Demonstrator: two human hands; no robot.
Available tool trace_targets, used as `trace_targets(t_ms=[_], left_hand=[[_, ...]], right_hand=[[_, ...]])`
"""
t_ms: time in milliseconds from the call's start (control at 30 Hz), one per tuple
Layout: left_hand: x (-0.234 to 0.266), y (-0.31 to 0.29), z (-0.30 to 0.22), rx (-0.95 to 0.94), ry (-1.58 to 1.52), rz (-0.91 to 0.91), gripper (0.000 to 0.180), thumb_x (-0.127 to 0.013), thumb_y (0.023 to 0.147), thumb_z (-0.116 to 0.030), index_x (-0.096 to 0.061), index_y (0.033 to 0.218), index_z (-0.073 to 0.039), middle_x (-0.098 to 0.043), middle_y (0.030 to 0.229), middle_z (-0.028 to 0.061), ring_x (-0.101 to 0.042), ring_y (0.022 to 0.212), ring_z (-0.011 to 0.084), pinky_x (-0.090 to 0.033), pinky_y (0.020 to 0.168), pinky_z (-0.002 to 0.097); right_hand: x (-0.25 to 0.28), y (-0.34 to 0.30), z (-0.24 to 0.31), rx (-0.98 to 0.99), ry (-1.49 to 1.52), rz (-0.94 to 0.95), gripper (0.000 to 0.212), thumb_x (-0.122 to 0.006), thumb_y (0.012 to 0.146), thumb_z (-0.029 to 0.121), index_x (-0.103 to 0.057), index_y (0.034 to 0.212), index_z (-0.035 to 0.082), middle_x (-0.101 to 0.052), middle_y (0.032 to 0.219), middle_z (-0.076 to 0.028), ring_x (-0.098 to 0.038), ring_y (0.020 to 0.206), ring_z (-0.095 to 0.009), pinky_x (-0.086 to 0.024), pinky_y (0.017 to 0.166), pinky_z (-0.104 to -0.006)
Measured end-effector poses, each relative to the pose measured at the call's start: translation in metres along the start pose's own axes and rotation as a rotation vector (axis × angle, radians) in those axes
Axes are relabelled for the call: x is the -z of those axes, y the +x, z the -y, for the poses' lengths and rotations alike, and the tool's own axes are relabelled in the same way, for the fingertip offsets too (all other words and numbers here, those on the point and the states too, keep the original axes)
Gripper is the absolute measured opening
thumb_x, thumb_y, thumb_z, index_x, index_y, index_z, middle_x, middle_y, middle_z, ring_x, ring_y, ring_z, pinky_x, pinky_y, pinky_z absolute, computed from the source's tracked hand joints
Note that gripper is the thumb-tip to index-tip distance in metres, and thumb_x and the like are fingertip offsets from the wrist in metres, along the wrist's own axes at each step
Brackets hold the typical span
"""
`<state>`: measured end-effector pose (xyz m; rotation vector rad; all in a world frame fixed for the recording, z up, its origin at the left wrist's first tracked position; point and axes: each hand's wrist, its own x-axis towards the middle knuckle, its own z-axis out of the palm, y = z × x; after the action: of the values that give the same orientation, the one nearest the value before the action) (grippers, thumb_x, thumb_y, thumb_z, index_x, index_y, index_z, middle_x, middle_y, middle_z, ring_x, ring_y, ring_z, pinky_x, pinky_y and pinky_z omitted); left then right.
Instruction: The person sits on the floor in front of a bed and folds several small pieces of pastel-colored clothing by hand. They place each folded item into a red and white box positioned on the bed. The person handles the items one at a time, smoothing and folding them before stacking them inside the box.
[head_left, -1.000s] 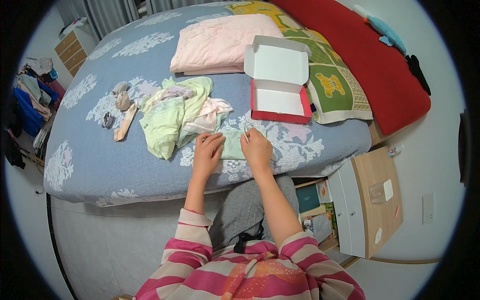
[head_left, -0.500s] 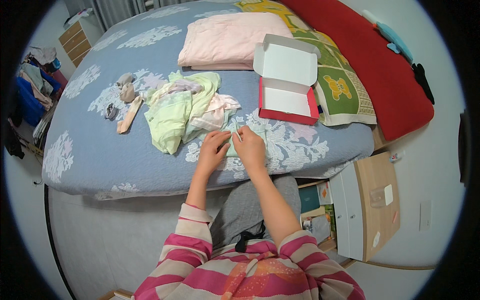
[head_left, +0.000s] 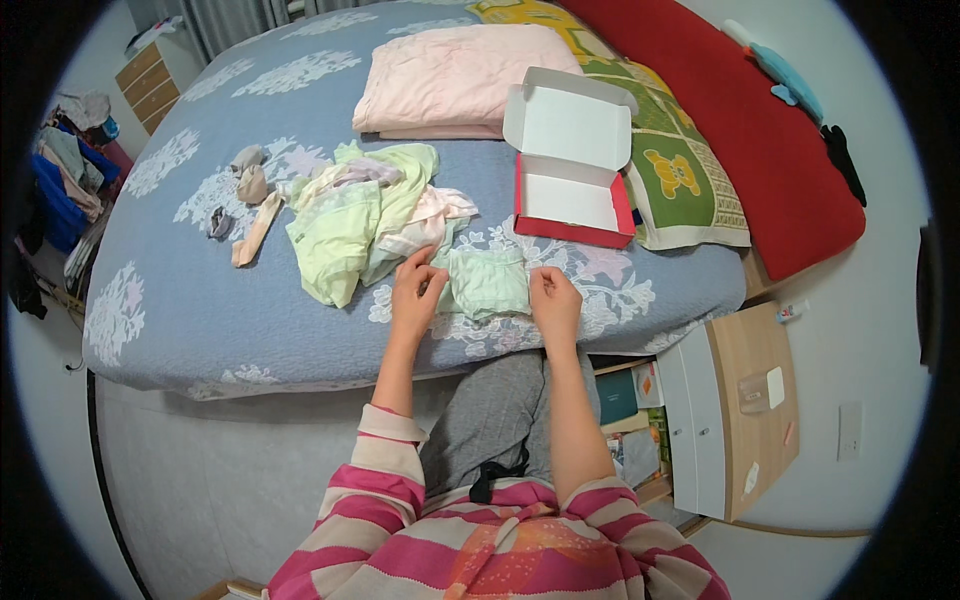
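A small pale green garment (head_left: 488, 282) lies spread flat on the blue quilted bed (head_left: 180, 300) near its front edge. My left hand (head_left: 416, 292) pinches its left side and my right hand (head_left: 553, 300) holds its right side. To the left of it sits a rumpled heap of light green and pink clothes (head_left: 360, 215). Just beyond my hands stands an open red box with a white inside (head_left: 570, 165).
A folded pink blanket (head_left: 455, 78) lies further back, a green and yellow cloth (head_left: 680, 170) and a red cover (head_left: 760, 120) to the right. Small socks (head_left: 245, 190) lie at left. A wooden bedside cabinet (head_left: 735, 410) stands at right, a clothes pile (head_left: 60, 180) at far left.
My hands have moved apart, spreading the pale green garment wider between them. The camera view has shifted slightly closer to the bed.
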<state>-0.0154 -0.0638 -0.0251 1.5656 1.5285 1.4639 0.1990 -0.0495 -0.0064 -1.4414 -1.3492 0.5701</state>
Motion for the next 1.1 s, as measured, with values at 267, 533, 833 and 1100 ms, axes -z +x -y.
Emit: trace_targets(t_ms=[267,533,833,1100], left_hand=[[-0.006,0.001,0.003,-0.042,0.153,-0.019,0.02,-0.078,0.07,-0.02,-0.069,0.078,-0.004,-0.056,0.129,0.0096,-0.049,0.11,0.0264,-0.04,0.093,0.0348],[-0.016,-0.001,-0.037,-0.111,0.251,-0.141,0.017,-0.076,0.072,-0.016,-0.069,0.081,-0.003,-0.063,0.115,0.0079,-0.054,0.099,0.0227,-0.043,0.083,0.0328],[-0.105,0.014,-0.12,0.148,-0.246,0.269,0.021,-0.066,0.086,-0.017,-0.067,0.094,0.003,-0.068,0.084,0.0084,-0.064,0.073,0.0106,-0.05,0.062,0.0243],[-0.078,-0.004,-0.083,-0.068,0.106,0.14,0.02,-0.062,0.088,-0.013,-0.067,0.103,-0.002,-0.068,0.103,0.0113,-0.065,0.094,0.0266,-0.052,0.08,0.0344]], right_hand=[[0.008,0.0,-0.019,-0.135,-0.161,0.14,0.024,-0.062,0.085,0.023,-0.068,0.089,0.001,-0.068,0.078,-0.015,-0.066,0.071,-0.027,-0.05,0.065,-0.0343],[0.017,-0.005,0.002,0.16,0.101,0.204,0.026,-0.057,0.089,0.022,-0.067,0.108,0.007,-0.064,0.109,-0.01,-0.062,0.096,-0.023,-0.049,0.081,-0.0334],[0.055,0.01,0.002,-0.527,1.173,0.23,0.065,-0.034,0.097,0.049,-0.041,0.136,-0.001,-0.053,0.131,-0.014,-0.047,0.123,-0.024,-0.034,0.106,-0.0367],[0.079,0.019,-0.052,-0.633,1.039,0.101,0.035,-0.052,0.093,0.015,-0.054,0.124,-0.001,-0.062,0.117,-0.012,-0.061,0.104,-0.026,-0.047,0.091,-0.0372]])
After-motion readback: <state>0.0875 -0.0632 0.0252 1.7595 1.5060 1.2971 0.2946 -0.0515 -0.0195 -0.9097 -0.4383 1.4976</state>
